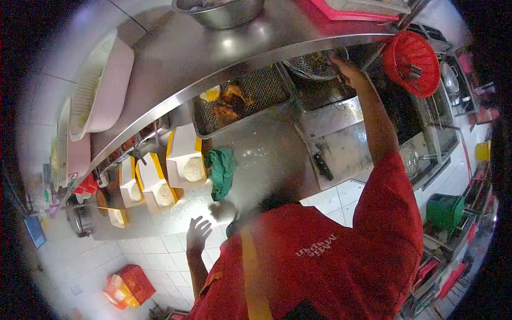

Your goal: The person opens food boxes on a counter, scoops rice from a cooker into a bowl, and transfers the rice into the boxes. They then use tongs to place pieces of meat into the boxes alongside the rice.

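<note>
My right hand [345, 70] reaches under the shelf to a round metal strainer basket [314, 68]; its fingers are curled, and what they hold is too dark to make out. My left hand [198, 233] hangs at the counter's front edge with fingers apart and nothing in it. Near it lie a green cloth [221, 172] and paper boxes with rice, the largest box [185, 160] beside the cloth. Fried chicken pieces [226, 112] and a fried egg [211, 94] rest on a wire-rack tray [266, 101]. A black-handled knife [320, 162] lies across the edge of a cutting board [344, 152].
A steel shelf [160, 74] overhangs the counter [261, 154], with a metal bowl [221, 13] and a white basket [109, 85] on it. A red basket [410, 64] stands at the right. Lower down are a green container [444, 210] and a red box [137, 285].
</note>
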Available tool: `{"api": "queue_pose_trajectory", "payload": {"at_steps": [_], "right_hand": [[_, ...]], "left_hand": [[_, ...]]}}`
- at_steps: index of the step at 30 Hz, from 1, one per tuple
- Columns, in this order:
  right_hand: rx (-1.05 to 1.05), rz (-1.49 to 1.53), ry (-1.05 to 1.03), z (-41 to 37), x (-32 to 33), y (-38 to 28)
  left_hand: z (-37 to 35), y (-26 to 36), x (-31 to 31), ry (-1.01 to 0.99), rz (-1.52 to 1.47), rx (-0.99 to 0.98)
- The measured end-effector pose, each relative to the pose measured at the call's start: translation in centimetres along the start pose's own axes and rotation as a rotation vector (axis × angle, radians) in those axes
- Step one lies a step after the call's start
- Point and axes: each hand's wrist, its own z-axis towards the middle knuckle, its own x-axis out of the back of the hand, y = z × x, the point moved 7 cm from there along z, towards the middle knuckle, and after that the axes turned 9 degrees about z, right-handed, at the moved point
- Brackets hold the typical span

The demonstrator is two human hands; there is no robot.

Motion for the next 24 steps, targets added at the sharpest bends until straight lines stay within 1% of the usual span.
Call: {"api": "queue_pose_trajectory", "payload": {"at_steps": [1,4,5,6,7,8,9,10,11,12,13,14,15,16,17,18,19,20,21,22,23,24], "right_hand": [[-0.092,-0.183,0.065,-1.6,0.2,-0.6],[-0.07,-0.238,0.009,-3.9,1.0,-1.3],[-0.068,-0.249,0.0,-4.6,1.3,-1.2],[-0.003,-0.249,0.035,-5.4,1.7,-1.4],[0.06,-0.248,0.061,-6.3,2.1,-1.6],[0.04,-0.279,0.029,-7.0,2.5,-1.3],[0.021,-0.309,-0.021,-7.1,2.9,-0.9],[0.376,-0.354,0.0,-6.4,3.7,-0.8],[0.164,-0.405,0.031,-8.5,3.1,-0.5],[0.214,-0.381,0.014,-11.0,1.4,-1.4],[0.114,-0.463,-0.027,-15.0,-1.4,-3.0],[0.02,-0.549,-0.056,-18.2,-3.8,-3.8],[0.051,-0.44,-0.166,-18.2,-4.0,-2.4],[0.077,-0.33,-0.264,-17.3,-3.1,-0.1],[0.382,-0.64,-0.236,-15.8,-0.6,3.4],[0.694,-0.945,-0.195,-15.3,0.3,5.7],[0.462,-0.855,-0.293,-19.3,-5.9,3.1],[0.228,-0.775,-0.351,-24.3,-12.9,0.0],[0.117,-0.714,-0.359,-26.5,-16.9,0.2],[0.003,-0.652,-0.364,-28.0,-19.6,0.7],[0.019,-0.678,-0.446,-28.4,-22.0,2.2],[0.034,-0.708,-0.533,-28.5,-24.4,4.0]], "left_hand": [[0.2,-0.2,0.2,-0.002,-0.007,0.002],[0.9,-0.1,0.2,0.024,0.014,0.026],[1.4,0.2,0.1,0.01,0.051,-0.003],[1.9,0.5,0.0,0.003,0.084,-0.031],[2.6,1.0,-0.1,0.04,0.106,-0.046],[4.3,0.8,0.5,-0.002,0.052,-0.109],[4.5,2.2,-0.4,0.024,0.027,-0.141],[6.5,2.3,-0.1,0.026,-0.02,-0.121],[7.3,3.5,-0.6,-0.009,-0.026,-0.198],[10.0,2.8,0.6,-0.006,-0.077,-0.201],[10.4,4.1,0.4,0.055,-0.061,-0.238],[12.3,4.4,0.8,0.089,-0.024,-0.106],[12.5,5.6,0.1,0.065,-0.014,-0.09],[14.3,5.2,0.8,0.084,0.011,-0.061],[16.5,4.2,1.8,0.074,-0.038,-0.163],[18.1,3.5,2.5,0.061,-0.086,-0.266],[18.4,3.3,2.6,0.059,-0.098,-0.267],[18.7,3.2,2.6,0.099,0.004,-0.281],[18.9,3.4,2.8,0.137,0.107,-0.297],[20.9,1.5,3.4,0.129,0.099,-0.298],[23.7,-1.0,3.6,0.132,0.445,-0.436],[24.8,-2.6,3.1,0.136,0.788,-0.569]]}}
